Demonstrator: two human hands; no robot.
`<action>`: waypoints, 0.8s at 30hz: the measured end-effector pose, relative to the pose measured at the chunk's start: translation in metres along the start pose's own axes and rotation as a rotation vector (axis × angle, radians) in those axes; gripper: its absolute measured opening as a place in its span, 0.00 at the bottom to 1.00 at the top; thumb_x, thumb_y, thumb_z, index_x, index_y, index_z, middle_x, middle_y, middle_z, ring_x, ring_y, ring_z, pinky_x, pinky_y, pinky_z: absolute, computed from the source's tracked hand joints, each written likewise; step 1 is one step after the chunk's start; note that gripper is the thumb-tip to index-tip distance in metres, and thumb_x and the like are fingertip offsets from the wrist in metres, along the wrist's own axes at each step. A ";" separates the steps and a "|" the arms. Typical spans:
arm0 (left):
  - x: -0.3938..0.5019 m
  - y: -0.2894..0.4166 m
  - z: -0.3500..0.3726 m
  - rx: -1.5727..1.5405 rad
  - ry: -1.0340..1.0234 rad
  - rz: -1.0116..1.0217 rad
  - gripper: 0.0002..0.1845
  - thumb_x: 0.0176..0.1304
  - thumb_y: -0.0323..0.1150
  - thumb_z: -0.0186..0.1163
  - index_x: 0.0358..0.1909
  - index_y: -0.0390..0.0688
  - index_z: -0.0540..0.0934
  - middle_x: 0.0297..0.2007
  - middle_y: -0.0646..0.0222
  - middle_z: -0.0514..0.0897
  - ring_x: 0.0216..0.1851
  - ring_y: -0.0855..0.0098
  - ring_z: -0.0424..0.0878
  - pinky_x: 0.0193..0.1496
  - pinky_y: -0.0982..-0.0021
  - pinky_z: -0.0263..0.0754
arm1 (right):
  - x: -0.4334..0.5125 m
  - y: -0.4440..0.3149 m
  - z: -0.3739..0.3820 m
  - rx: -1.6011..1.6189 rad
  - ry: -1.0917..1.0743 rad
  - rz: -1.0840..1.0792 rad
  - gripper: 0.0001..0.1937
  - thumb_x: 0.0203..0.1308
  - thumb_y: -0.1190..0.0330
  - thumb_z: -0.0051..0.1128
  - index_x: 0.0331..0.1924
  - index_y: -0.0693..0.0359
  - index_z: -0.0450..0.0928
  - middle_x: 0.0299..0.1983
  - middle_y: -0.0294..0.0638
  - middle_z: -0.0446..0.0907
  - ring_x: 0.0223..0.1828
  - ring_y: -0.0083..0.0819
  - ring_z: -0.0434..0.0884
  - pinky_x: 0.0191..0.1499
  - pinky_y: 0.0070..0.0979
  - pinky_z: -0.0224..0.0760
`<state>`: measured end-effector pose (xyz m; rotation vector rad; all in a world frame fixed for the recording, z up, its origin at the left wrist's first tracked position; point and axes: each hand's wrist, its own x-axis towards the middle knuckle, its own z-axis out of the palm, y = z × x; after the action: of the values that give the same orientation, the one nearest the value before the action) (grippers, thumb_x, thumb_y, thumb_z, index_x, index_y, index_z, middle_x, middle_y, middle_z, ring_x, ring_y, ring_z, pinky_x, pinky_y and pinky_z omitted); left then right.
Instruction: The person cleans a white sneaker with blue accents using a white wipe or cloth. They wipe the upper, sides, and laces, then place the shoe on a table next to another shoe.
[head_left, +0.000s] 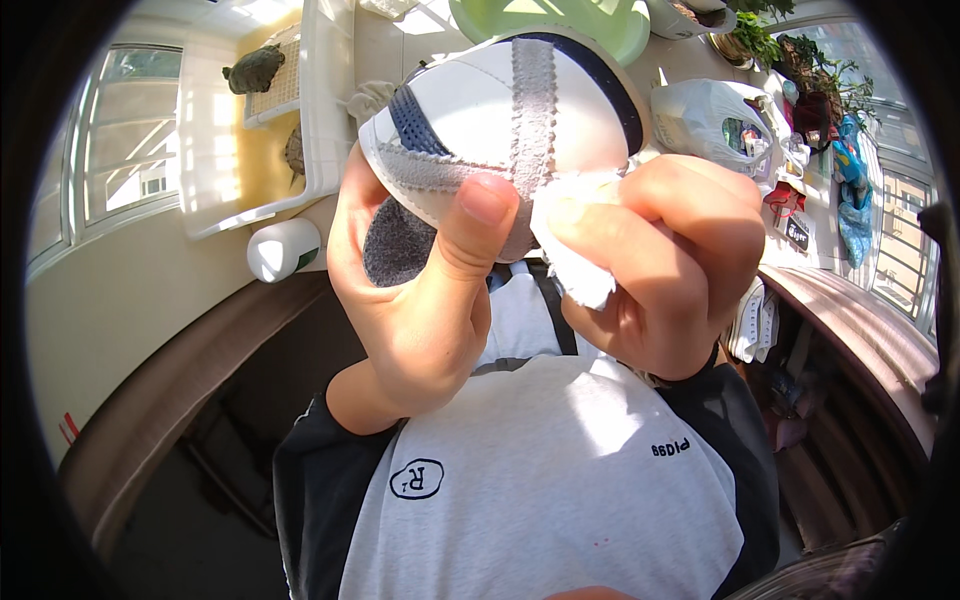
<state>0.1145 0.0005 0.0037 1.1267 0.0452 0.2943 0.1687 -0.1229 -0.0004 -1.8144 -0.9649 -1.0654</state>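
A white sneaker (480, 105) with grey suede strips and navy panels is held up close to the camera. My left hand (420, 315) grips it from below, the thumb pressed on the suede trim. A dark grey felt-like piece (399, 244) shows between that thumb and fingers; whether it belongs to the shoe I cannot tell. Pinched in my right hand (667, 262) is a crumpled white wipe or tissue (577, 259), which touches the sneaker's side beside the vertical suede strip. The sneaker's underside and some fingertips are hidden.
At the left, a white plastic tub (341, 112) holds a turtle (255, 70) on a grid platform and another turtle (295, 150). Nearby lies a white bottle (283, 250). Beyond the sneaker is a green basin (637, 34); a plastic bag (701, 120) and white shoes (754, 322) are at the right.
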 end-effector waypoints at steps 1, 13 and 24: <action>0.000 -0.001 0.000 -0.009 0.043 0.004 0.20 0.69 0.37 0.54 0.57 0.35 0.68 0.46 0.60 0.80 0.46 0.70 0.79 0.51 0.71 0.72 | -0.001 -0.001 0.000 -0.004 -0.007 0.028 0.17 0.35 0.76 0.65 0.36 0.61 0.79 0.32 0.40 0.71 0.30 0.31 0.73 0.29 0.23 0.68; 0.005 0.002 0.004 0.001 0.034 0.031 0.19 0.68 0.35 0.55 0.55 0.33 0.69 0.45 0.60 0.80 0.44 0.72 0.79 0.49 0.74 0.71 | 0.004 0.000 -0.001 0.032 -0.103 0.009 0.21 0.34 0.79 0.62 0.40 0.61 0.79 0.37 0.41 0.71 0.31 0.33 0.74 0.32 0.26 0.68; 0.020 0.003 -0.002 0.033 0.054 0.166 0.20 0.71 0.39 0.49 0.55 0.33 0.70 0.46 0.57 0.81 0.45 0.68 0.81 0.49 0.69 0.74 | -0.002 0.010 -0.008 0.081 -0.139 0.080 0.25 0.30 0.84 0.53 0.42 0.64 0.77 0.38 0.44 0.70 0.31 0.32 0.73 0.34 0.23 0.68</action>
<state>0.1323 0.0085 0.0075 1.1577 0.0037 0.4736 0.1744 -0.1344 -0.0024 -1.8633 -0.9936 -0.8481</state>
